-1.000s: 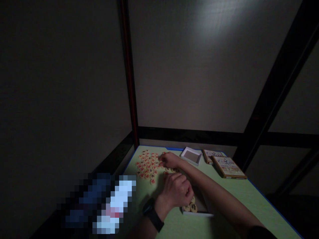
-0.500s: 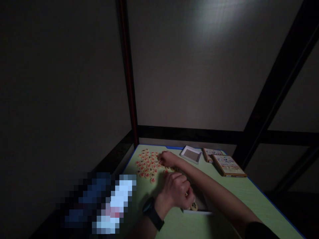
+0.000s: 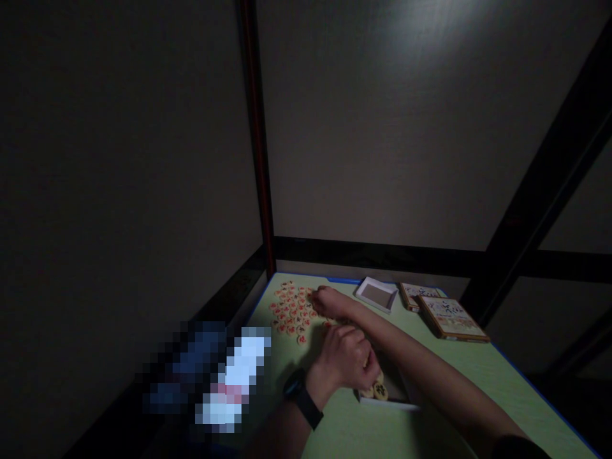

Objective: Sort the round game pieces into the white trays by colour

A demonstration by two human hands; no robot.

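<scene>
My left hand [image 3: 348,358], with a black watch [image 3: 302,396] on its wrist, is closed above the near part of a shallow open box [image 3: 396,401]. A sliver of a pale xiangqi piece shows between its curled fingers. Under it, a few round xiangqi pieces [image 3: 380,391] with dark characters lie in the box. Farther off, my right hand [image 3: 329,301] reaches left across the table, fingers bent down at the edge of many loose xiangqi pieces [image 3: 292,310], red-marked and black-marked. Its fingertips are largely hidden, so what they pinch cannot be made out.
A white box lid or tray [image 3: 377,294] lies at the back of the green table [image 3: 344,433]. Two printed boxes [image 3: 454,317] sit at the right, one partly behind the other. Walls close in behind and left. A blurred-out patch [image 3: 234,379] covers the left side.
The whole view has shifted slightly, moving the scene right. My left hand stays closed over the box, uncovering more of the pieces in it. My right hand remains at the loose pieces.
</scene>
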